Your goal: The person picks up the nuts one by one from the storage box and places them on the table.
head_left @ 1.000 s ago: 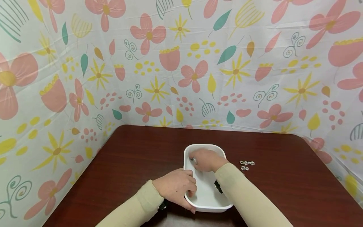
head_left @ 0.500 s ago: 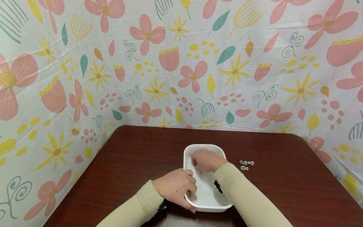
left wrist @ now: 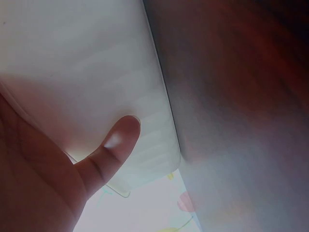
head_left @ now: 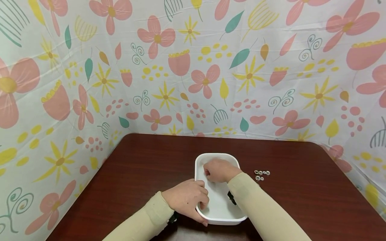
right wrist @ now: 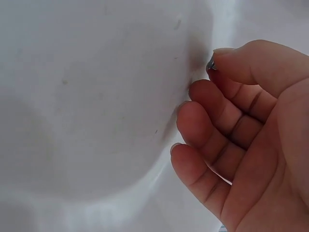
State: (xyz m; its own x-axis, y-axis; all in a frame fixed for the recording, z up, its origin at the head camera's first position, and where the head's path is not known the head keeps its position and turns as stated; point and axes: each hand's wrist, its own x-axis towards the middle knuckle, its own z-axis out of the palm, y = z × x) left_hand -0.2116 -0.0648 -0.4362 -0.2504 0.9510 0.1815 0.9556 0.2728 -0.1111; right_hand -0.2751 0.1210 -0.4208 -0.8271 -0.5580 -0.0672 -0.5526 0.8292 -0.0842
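Note:
A white rectangular plastic tub point(head_left: 219, 201) with rounded corners stands on the table. My left hand point(head_left: 187, 198) grips its left wall, fingers curled over the rim. In the left wrist view the thumb point(left wrist: 123, 137) presses against the tub's outer side. Inside the tub, near its far left corner, is my right hand point(head_left: 220, 170). Its thumb and index finger pinch a small metal nut point(right wrist: 211, 64), mostly covered by the fingertips in the right wrist view. The other fingers point(right wrist: 193, 121) are curled close to the tub's inner wall.
Several small metal nuts point(head_left: 261, 172) lie in two short rows on the dark red-brown table point(head_left: 156, 157), right of the tub. A flower-patterned cloth point(head_left: 181, 83) hangs behind and along the left side.
My right hand has shifted slightly to the right within the tub, and the metal nut has gone out of sight behind its fingers in the head view. The left hand has stayed on the rim.

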